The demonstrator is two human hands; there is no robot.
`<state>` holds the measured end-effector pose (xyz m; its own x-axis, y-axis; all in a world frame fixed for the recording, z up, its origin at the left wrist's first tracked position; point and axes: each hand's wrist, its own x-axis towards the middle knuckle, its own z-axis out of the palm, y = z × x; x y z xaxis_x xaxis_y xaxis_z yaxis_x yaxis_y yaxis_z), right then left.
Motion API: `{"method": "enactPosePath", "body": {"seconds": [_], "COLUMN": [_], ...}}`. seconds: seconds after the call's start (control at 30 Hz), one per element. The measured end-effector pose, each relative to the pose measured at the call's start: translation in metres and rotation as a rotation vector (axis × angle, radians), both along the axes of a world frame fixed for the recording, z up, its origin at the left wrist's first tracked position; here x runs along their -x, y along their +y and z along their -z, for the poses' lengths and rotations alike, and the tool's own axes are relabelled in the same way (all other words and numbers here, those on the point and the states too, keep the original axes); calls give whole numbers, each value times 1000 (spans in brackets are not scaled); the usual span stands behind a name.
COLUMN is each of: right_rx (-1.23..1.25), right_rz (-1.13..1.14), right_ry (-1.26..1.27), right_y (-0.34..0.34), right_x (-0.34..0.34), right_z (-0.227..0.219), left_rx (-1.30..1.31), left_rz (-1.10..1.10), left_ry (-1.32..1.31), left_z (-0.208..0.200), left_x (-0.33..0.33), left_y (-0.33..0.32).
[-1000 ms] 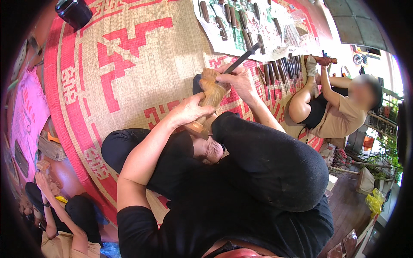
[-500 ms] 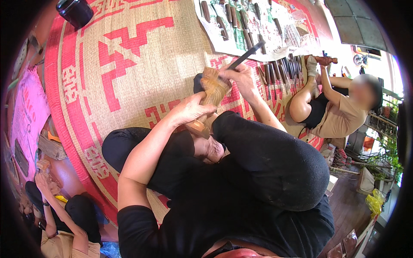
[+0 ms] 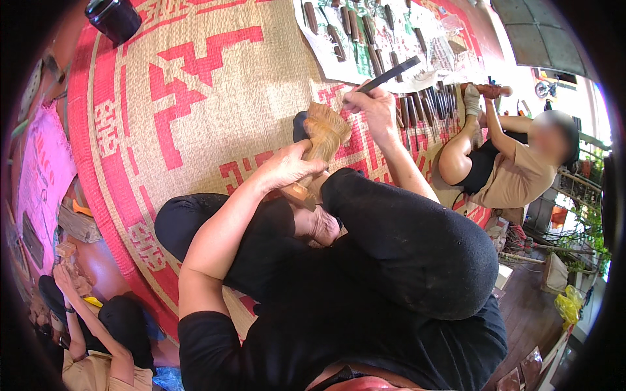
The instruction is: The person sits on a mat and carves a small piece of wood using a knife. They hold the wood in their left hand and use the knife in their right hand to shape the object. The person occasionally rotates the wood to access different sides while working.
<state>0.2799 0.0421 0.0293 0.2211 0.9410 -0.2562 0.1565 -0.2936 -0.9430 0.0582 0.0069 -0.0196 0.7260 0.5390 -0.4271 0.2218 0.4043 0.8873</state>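
Observation:
My left hand point(image 3: 291, 166) is closed around the narrow middle of a carved block of light brown wood point(image 3: 327, 135). Its broad grained end points up and away from me, and its lower end rests by my bare foot point(image 3: 315, 225). To the right of the wood, my right hand point(image 3: 373, 114) grips a long, flat, dark file-like tool point(image 3: 391, 75). The tool slants up to the right, and its near end is apart from the wood. The fingers partly hide that near end.
Wooden-handled carving tools point(image 3: 355, 26) lie on a white cloth point(image 3: 407, 81), with another row point(image 3: 427, 107) on the patterned mat point(image 3: 222, 117). A dark jar point(image 3: 114, 19) stands far left. Two co-workers sit nearby, one at right point(image 3: 515, 163), one at lower left point(image 3: 104, 339).
My right hand has moved right, away from the wood, carrying the dark tool with it. The tool's near end has come off the wood. My left hand and the wood have barely moved.

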Motion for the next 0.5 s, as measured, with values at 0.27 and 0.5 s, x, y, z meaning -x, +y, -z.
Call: {"method": "enactPosePath", "body": {"seconds": [0.27, 0.5], "right_rx": [97, 18], "right_rz": [-181, -121], "right_ry": [-82, 13], "right_y": [-5, 4], "right_x": [18, 8], "right_z": [8, -5], "left_rx": [0, -17], "left_rz": [4, 6], "left_ry": [5, 15], "left_z": [5, 6], "left_x": [-1, -1], "left_y": [-1, -3]}}
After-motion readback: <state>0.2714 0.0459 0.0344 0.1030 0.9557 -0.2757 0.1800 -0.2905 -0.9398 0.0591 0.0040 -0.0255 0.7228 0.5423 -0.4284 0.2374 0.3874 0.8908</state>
